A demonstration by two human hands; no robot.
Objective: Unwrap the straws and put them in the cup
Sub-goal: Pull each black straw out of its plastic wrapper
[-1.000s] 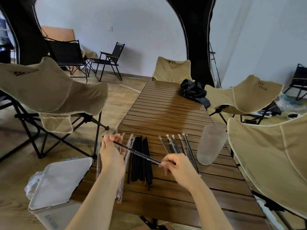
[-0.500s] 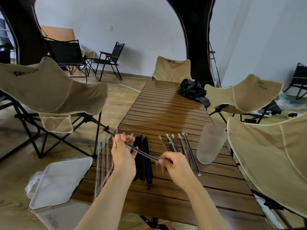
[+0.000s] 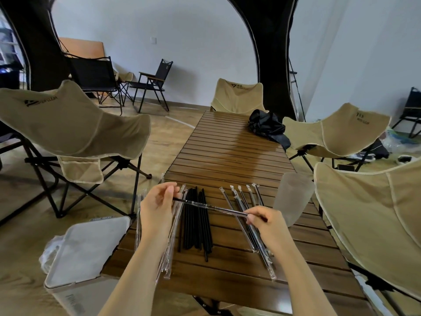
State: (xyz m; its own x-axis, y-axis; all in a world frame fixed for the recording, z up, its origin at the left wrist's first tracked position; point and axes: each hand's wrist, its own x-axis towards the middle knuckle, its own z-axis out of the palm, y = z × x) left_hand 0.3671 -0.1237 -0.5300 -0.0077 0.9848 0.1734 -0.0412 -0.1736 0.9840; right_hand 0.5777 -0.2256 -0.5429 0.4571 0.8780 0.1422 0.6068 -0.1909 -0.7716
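Both hands hold one black straw in a clear wrapper (image 3: 211, 207) level above the slatted wooden table (image 3: 230, 153). My left hand (image 3: 157, 201) pinches its left end, where bare black straw shows. My right hand (image 3: 265, 221) pinches the right end. Below lie a bundle of bare black straws (image 3: 197, 224), several wrapped straws (image 3: 248, 220) to its right, and empty clear wrappers (image 3: 172, 242) near the left table edge. A frosted plastic cup (image 3: 292, 197) stands at the right edge of the table, empty as far as I can see.
A white-lidded bin (image 3: 84, 249) stands on the floor left of the table. A black bag (image 3: 266, 125) lies on the far right part of the table. Beige folding chairs (image 3: 70, 124) stand around the table, one (image 3: 373, 215) close beside the cup.
The held straw has swung to lie more level and shifted right. My left hand has moved right over the wrappers, and the right hand has moved right toward the cup.
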